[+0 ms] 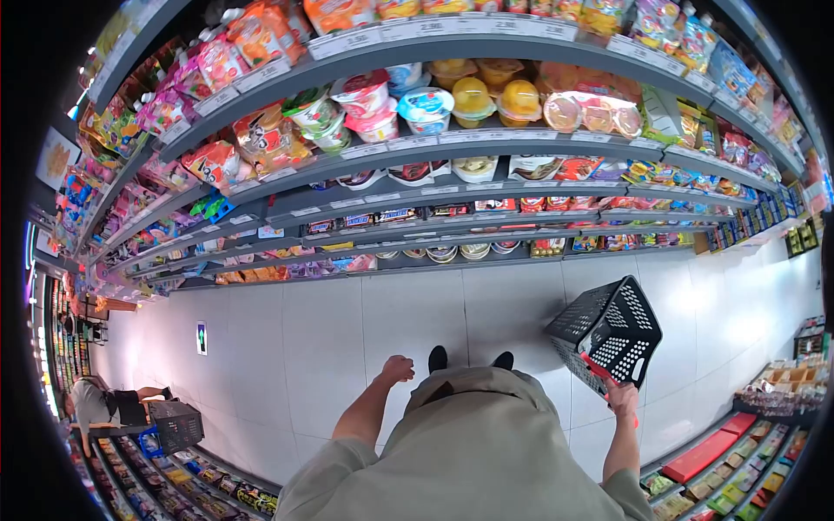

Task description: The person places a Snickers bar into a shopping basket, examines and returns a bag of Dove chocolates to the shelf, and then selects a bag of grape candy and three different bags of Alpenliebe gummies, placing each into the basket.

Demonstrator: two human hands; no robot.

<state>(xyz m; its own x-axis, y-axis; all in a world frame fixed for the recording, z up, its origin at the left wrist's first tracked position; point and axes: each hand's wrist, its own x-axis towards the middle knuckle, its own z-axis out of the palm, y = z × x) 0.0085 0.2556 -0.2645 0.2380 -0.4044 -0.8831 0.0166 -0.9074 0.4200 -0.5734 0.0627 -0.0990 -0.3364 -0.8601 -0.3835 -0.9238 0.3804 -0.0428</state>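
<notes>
My right hand [622, 398] is wrapped around the red handle [598, 366] of a black shopping basket [569, 323]. The basket has perforated sides and hangs tilted at my right; I see no goods in it. My left hand [399, 369] hangs at my left side, fingers loosely curled, with nothing visible in it. It touches nothing and is apart from the shelves.
Ahead runs a tiered shelf [417, 148] with snack bags, cups of jelly and chocolate bars. Light floor tiles [321, 339] lie below. At the far left a person [104, 404] stands by another dark basket [178, 425]. More stocked shelves [721, 469] are behind me.
</notes>
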